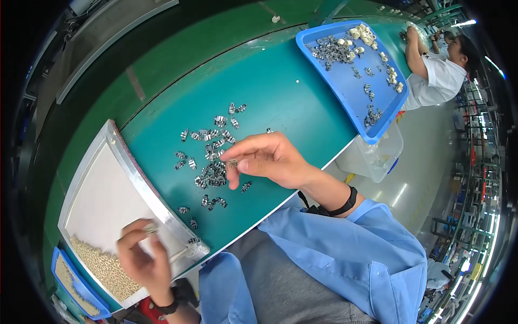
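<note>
Metal clips [213, 162] scattered on green surface [280, 97], close for easy picking. Right hand [267, 159] grip pinching one clip [232, 162] above pile. Left hand [141, 256] grip pinching small piece [150, 228] over white tray [102, 200], near beige bits [105, 267].

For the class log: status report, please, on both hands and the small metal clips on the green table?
Right hand pinching one metal clip above the clip pile. Left hand holding a small part over the white tray. Nothing in the way.
</note>
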`<control>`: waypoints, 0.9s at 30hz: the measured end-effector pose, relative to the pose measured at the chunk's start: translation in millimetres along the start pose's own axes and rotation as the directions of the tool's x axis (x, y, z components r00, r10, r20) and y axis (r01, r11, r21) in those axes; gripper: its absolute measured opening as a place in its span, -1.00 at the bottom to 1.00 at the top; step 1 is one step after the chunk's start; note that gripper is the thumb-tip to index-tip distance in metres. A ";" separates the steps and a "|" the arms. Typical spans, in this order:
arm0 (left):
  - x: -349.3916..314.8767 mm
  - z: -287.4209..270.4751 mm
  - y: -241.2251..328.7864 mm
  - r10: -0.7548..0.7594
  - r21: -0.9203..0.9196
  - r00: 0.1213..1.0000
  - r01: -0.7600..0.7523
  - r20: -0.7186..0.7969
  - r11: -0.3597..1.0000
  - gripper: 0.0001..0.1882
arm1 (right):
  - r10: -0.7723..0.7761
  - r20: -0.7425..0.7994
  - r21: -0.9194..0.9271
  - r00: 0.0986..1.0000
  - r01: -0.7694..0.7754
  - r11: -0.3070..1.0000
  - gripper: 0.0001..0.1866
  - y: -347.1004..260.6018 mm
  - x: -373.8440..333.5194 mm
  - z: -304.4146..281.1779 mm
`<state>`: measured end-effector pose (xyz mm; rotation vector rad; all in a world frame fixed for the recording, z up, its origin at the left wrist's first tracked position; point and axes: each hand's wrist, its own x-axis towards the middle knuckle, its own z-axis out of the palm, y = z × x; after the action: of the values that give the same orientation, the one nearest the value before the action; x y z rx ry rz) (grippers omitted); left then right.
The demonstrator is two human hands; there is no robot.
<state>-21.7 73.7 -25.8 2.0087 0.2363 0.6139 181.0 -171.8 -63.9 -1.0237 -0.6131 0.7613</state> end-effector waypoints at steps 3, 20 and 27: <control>5.2 40.6 10.9 -0.012 -0.038 0.999 0.014 0.048 0.999 -0.78 | 0.127 -0.095 -0.043 0.987 -0.131 0.990 -0.78 -7.4 -5.1 9.9; 8.2 81.7 20.9 0.196 -0.010 0.979 -0.197 -0.051 0.980 -0.68 | -0.352 0.209 -0.301 0.913 0.402 0.865 -0.81 -41.0 15.2 31.1; 9.5 77.7 26.2 0.245 0.028 0.963 -0.243 -0.114 0.970 -0.66 | -0.611 0.222 -0.452 0.760 0.635 0.626 -0.78 -25.3 25.3 53.3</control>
<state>24.1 5.1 -30.4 2.0342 0.0620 0.8889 162.6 -132.0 -17.1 -1.1593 -1.1797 -0.0210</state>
